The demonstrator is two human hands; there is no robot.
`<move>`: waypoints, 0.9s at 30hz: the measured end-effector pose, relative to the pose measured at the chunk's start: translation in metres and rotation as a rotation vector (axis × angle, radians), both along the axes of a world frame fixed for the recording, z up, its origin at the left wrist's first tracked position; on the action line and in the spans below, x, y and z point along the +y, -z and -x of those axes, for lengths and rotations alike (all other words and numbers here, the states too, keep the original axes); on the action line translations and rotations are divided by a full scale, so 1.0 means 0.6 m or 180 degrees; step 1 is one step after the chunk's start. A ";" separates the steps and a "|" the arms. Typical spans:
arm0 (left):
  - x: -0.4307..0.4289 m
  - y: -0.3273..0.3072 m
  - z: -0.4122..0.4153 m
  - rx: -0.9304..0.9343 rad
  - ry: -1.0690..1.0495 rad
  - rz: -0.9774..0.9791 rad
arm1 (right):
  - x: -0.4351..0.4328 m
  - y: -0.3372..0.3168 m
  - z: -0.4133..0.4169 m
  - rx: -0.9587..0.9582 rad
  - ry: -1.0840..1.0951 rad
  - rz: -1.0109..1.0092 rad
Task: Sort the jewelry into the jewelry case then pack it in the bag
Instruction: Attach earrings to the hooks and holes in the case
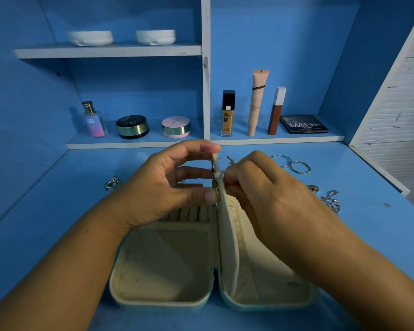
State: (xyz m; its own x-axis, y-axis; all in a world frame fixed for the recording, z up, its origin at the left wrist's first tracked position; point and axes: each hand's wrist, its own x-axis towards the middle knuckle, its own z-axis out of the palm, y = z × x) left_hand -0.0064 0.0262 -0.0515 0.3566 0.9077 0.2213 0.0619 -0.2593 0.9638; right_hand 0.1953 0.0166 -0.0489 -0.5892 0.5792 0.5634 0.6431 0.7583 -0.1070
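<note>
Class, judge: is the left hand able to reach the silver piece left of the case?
Likely yes: the silver piece lies on open desk beside the left hand, nothing between; it must first release the divider flap it pinches.

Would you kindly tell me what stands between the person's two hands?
In the head view, the upright cream divider flap of the jewelry case stands between the left hand and right hand, an earring hanging at its edge.

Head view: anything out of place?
Nothing damaged. Loose jewelry lies on the desk: hoops behind the right hand, a ring at left, more pieces at right. The left hand and right pinch upright the flap of the open jewelry case.
</note>
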 end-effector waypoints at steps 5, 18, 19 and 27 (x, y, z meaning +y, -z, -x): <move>0.000 0.001 -0.002 -0.0022 -0.0018 0.0009 | -0.003 -0.005 0.000 -0.0059 0.0009 -0.0189; 0.004 0.006 -0.007 -0.0053 -0.0247 -0.0076 | -0.002 0.001 0.008 0.0110 0.0157 -0.0009; 0.004 0.005 -0.007 -0.0057 -0.0240 -0.0073 | 0.000 0.002 0.007 0.0176 0.0125 0.0004; 0.003 0.000 0.005 -0.0002 -0.0071 0.0034 | 0.001 0.011 0.004 0.1619 -0.0418 0.1638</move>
State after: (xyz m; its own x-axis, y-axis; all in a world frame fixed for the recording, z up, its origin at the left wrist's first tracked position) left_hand -0.0096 0.0278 -0.0517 0.3361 0.9177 0.2118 0.0669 -0.2476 0.9665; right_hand 0.1931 0.0170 -0.0554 -0.4101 0.7867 0.4615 0.3265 0.5991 -0.7311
